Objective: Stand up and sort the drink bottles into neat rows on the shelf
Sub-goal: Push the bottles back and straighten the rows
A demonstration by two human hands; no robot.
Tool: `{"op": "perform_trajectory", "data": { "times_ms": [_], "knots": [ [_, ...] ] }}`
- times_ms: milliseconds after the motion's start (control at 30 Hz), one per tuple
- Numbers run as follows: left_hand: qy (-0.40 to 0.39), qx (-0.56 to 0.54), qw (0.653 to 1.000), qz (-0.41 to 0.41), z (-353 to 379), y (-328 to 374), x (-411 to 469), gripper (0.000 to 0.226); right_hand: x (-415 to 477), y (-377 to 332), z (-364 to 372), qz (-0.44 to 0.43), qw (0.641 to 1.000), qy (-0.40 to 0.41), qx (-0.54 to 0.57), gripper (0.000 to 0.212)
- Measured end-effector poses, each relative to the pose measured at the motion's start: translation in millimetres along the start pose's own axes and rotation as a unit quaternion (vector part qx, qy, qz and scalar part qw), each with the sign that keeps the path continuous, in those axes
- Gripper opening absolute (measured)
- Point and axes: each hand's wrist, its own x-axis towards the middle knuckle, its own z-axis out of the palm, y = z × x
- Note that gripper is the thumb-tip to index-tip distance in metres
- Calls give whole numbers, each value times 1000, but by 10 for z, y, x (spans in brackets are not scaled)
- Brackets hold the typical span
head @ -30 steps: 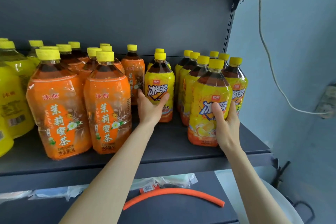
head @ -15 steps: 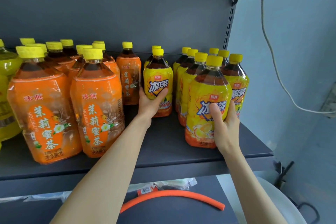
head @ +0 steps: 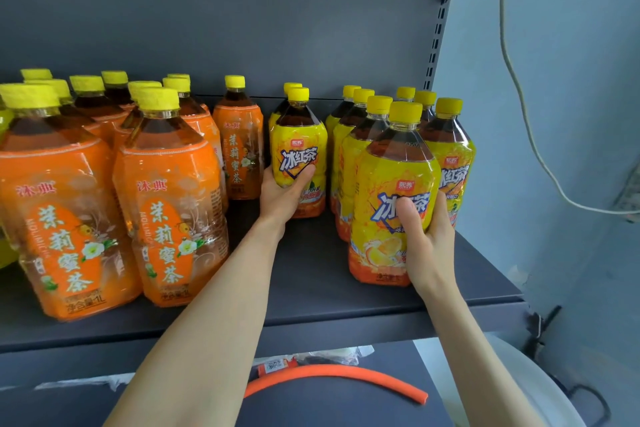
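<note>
Between the hands: a bare strip of the dark shelf (head: 311, 281) is seen, with the yellow row (head: 346, 163) at its right side.
Left hand: the left hand (head: 280, 194) is wrapped round the lower body of the middle yellow bottle (head: 298, 146), with the thumb laid across the label. The bottle stands upright, far back on the shelf.
Right hand: the right hand (head: 427, 243) is closed round the front yellow bottle (head: 384, 229), thumb pressed on the label and fingers hidden behind. The bottle stands upright near the shelf edge, at the head of the yellow row.
Change: over the last second very little has been moved. The same two bottles are held in much the same spots, and only the view has been brought closer.
Meaning for the task: the bottles are judged to be nudged into line rather than carried. The middle yellow bottle is not yet merged with the yellow row. Another yellow cap shows behind it, and the lone orange bottle (head: 239, 156) stands just left of the left hand.
Further left of the left hand: the orange bottles (head: 169, 211) are grouped in rough rows.
Materials: clear plastic bodies with squared shoulders, glossy film labels and ridged yellow caps are seen, with dark tea showing at the necks. The shelf is matt dark metal.
Handling: the film is likely slick, so a firm, low grip is called for.
</note>
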Motion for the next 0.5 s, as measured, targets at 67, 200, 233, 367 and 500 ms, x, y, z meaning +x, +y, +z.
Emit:
{"op": "perform_trajectory", "data": {
  "times_ms": [67,200,233,367,500],
  "knots": [
    [1,3,1000,3,2,-12,4,60,-4,6,-2,0,1000,0,1,32],
    [4,4,1000,1,11,-28,9,66,-3,5,1,-1,1000,0,-1,28],
    [5,5,1000,1,12,-29,14,66,0,5,4,0,1000,0,1,30],
    [3,5,1000,2,15,-38,23,68,1,5,9,2,1000,1,5,33],
    [1,7,1000,-1,22,-48,25,68,-1,3,11,4,1000,-1,7,28]
  ]
}}
